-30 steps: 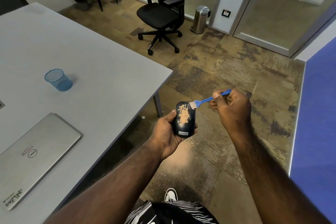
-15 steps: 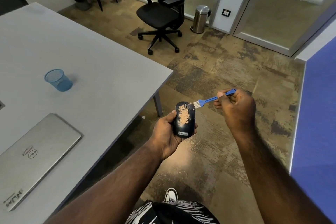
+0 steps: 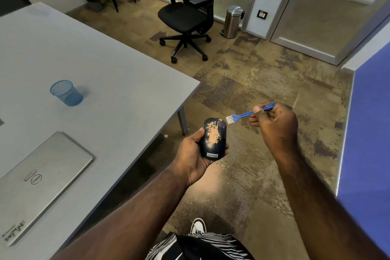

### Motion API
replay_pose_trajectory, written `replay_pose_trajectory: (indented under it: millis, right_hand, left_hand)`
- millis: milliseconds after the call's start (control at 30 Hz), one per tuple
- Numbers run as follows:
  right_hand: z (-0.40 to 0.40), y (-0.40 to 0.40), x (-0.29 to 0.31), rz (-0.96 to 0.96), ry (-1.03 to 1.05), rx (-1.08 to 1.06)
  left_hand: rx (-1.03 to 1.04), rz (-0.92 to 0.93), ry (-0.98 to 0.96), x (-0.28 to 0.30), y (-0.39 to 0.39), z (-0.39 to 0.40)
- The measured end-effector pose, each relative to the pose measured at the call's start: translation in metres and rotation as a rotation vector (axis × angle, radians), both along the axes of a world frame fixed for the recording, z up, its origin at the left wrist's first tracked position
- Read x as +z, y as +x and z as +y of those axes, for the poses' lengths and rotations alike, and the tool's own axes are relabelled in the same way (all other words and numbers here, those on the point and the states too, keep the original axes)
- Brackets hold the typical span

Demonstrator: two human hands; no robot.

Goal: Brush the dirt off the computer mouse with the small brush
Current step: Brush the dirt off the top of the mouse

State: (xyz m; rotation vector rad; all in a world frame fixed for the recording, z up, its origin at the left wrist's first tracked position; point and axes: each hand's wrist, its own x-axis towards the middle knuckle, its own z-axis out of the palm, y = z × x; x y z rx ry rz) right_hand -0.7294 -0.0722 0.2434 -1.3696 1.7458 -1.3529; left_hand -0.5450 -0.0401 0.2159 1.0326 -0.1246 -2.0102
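Cradling the smooth, dust-caked mouse (image 3: 214, 139), left hand (image 3: 193, 155); right hand (image 3: 276, 124) pinches the bristled plastic brush (image 3: 242, 115).

Closed laptop (image 3: 40, 181), blue cup (image 3: 67, 93) on table (image 3: 109, 82)

Office: grey desk (image 3: 105, 65) with closed laptop (image 3: 40, 183), swivel chair (image 3: 185, 15), glass partitions (image 3: 337, 10), carpet tiles.

Both arms reach forward, bare. Left hand (image 3: 195, 154) palm up, fingers and thumb curled round mouse (image 3: 213, 139). Right hand (image 3: 274, 123) higher, off to right, back of hand up, thumb and fingers pinching thin brush (image 3: 244, 114) handle. Right wrist bent down a little. Hands apart.
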Motion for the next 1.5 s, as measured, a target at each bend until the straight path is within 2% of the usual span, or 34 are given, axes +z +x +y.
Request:
replay_pose_trajectory:
  millis: [67, 367, 500, 667, 833, 1000, 1133, 1233, 1367, 1500]
  right_hand:
    - [0.0, 0.0, 0.0, -0.044, 0.014, 0.037]
    - [-0.007, 0.005, -0.002, 0.014, 0.045, 0.061]
    - [-0.012, 0.007, 0.001, 0.106, 0.082, 0.044]
    - [-0.018, 0.006, 0.004, 0.092, 0.125, 0.113]
    - [-0.024, 0.005, 0.006, 0.099, 0.126, 0.049]
    - [-0.022, 0.008, 0.006, 0.16, 0.136, 0.072]
    - [-0.024, 0.005, 0.006, 0.1, 0.118, 0.082]
    - [-0.021, 0.006, 0.004, 0.147, 0.128, 0.084]
    - [-0.016, -0.001, 0.01, 0.007, 0.08, 0.054]
    - [0.001, -0.004, 0.009, -0.125, 0.073, 0.242]
  left_hand:
    - [-0.002, -0.002, -0.004, -0.001, 0.0, -0.001]
    - [-0.016, -0.02, 0.0, 0.0, 0.001, 0.0]
    - [-0.014, -0.022, -0.011, 0.0, 0.001, 0.001]
    - [-0.023, -0.033, -0.026, 0.001, 0.0, 0.001]
    - [-0.025, -0.036, -0.014, 0.003, -0.001, 0.001]
    - [-0.041, -0.034, -0.025, 0.001, -0.001, 0.001]
    - [-0.045, -0.035, -0.032, 0.0, -0.003, 0.001]
    - [-0.04, -0.032, -0.02, 0.0, -0.003, 0.001]
    - [-0.019, -0.015, 0.0, -0.001, -0.001, 0.0]
    - [0.005, 0.002, 0.017, 0.0, 0.002, -0.002]
